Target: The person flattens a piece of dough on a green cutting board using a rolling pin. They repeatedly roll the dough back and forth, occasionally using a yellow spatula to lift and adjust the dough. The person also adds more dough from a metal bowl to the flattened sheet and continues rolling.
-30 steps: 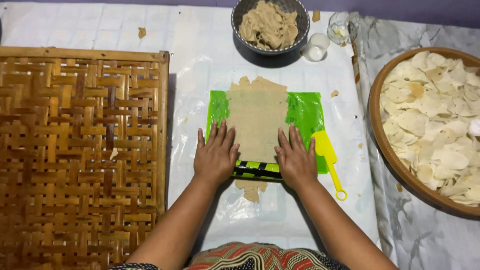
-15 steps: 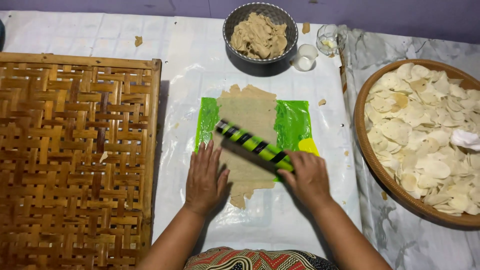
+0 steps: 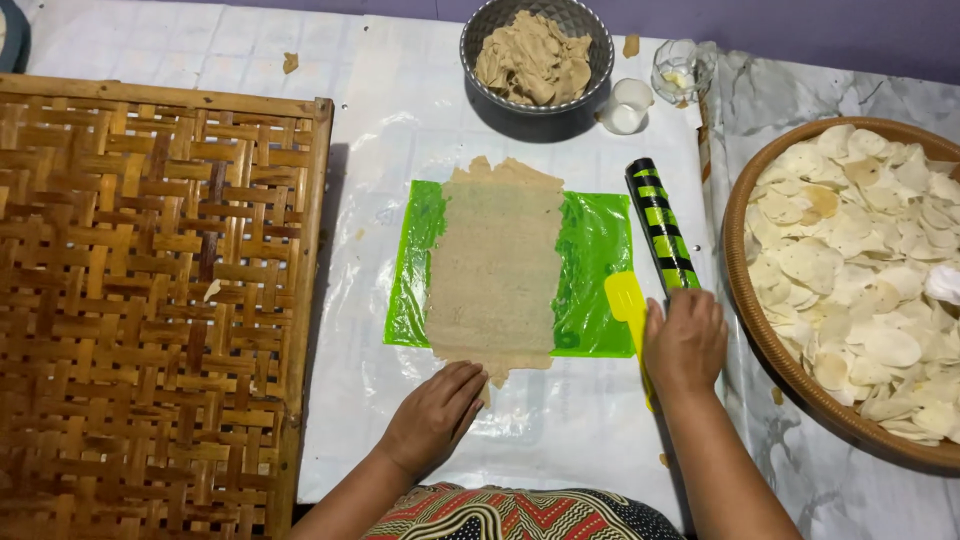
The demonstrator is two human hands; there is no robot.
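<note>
A thin rectangular sheet of beige dough (image 3: 495, 260) lies on a bright green plastic mat (image 3: 595, 250). My left hand (image 3: 435, 415) rests flat, palm down, at the dough's near edge, its fingertips touching the ragged end. My right hand (image 3: 685, 340) is closed over the near end of a black and green striped rolling pin (image 3: 660, 225), which lies on the white sheet just right of the mat and points away from me. A yellow plastic scraper (image 3: 626, 300) lies beside the pin, partly under my right hand.
A large woven bamboo tray (image 3: 150, 300) fills the left side. A round basket (image 3: 745, 300) of thin pale dough discs sits at the right. A grey bowl (image 3: 590, 85) of dough lumps, a small white cup (image 3: 627, 105) and a glass (image 3: 680, 70) stand at the back.
The rolling pin has gone from lying across the dough to the right of the mat, carried by my right hand. My left hand has slid back to the dough's near edge.
</note>
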